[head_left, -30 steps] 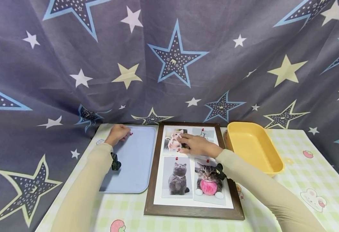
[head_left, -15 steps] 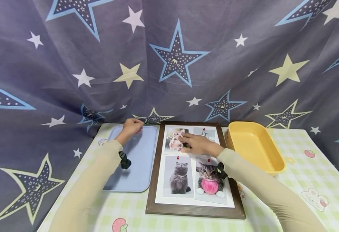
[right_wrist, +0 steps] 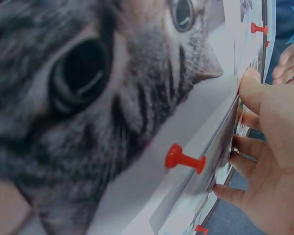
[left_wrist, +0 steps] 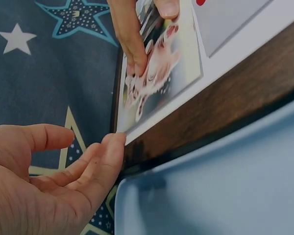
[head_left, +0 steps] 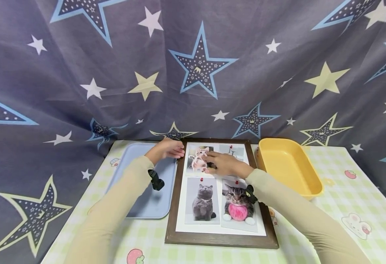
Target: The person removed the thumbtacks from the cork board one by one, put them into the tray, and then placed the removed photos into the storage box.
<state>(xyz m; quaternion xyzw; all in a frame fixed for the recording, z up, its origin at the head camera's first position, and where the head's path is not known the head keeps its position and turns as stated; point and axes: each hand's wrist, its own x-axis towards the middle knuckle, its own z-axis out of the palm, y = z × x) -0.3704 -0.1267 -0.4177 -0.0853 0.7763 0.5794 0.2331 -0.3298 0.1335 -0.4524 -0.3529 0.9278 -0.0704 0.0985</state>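
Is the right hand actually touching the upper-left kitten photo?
Touching. The left wrist view shows the right hand with fingertips resting on the surface of the kitten photo.

Dark brown frame (head_left: pixel 221 240), red pushpins (right_wrist: pixel 184 159)

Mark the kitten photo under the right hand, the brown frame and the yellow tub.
Kitten photo (head_left: pixel 197 162), head view: on the kitten's body.
Brown frame (head_left: pixel 221 240), head view: middle of its near rail.
Yellow tub (head_left: pixel 287 168), head view: bare inner floor.
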